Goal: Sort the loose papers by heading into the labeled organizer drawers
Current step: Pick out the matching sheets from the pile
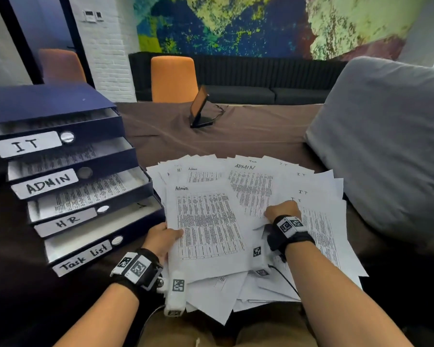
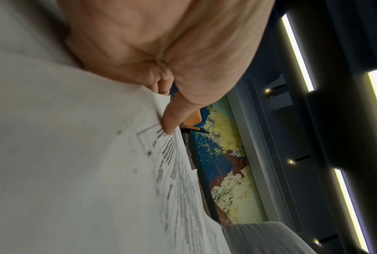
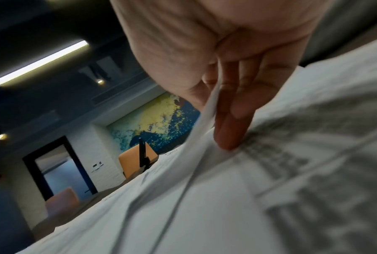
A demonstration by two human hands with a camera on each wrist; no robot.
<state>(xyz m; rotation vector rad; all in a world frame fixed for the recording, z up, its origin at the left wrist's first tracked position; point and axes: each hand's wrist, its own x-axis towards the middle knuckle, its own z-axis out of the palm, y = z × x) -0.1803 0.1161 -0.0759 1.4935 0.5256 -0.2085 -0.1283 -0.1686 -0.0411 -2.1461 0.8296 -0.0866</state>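
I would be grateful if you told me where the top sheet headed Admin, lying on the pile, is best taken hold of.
Take the Admin sheet by its left edge, coming in from the organizer side. That edge overhangs the pile and is free, so a thumb can go on top and fingers beneath. The left hand already pinches it there; the right side is overlapped by other papers under the right hand.

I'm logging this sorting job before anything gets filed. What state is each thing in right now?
IT drawer: pulled open, paper inside.
ADMIN drawer: open, paper inside.
HR drawer: open, paper inside.
Task List drawer: open, looks empty.
Admin sheet: held at its left edge by the left hand.
Right hand: pinching a sheet in the paper pile.
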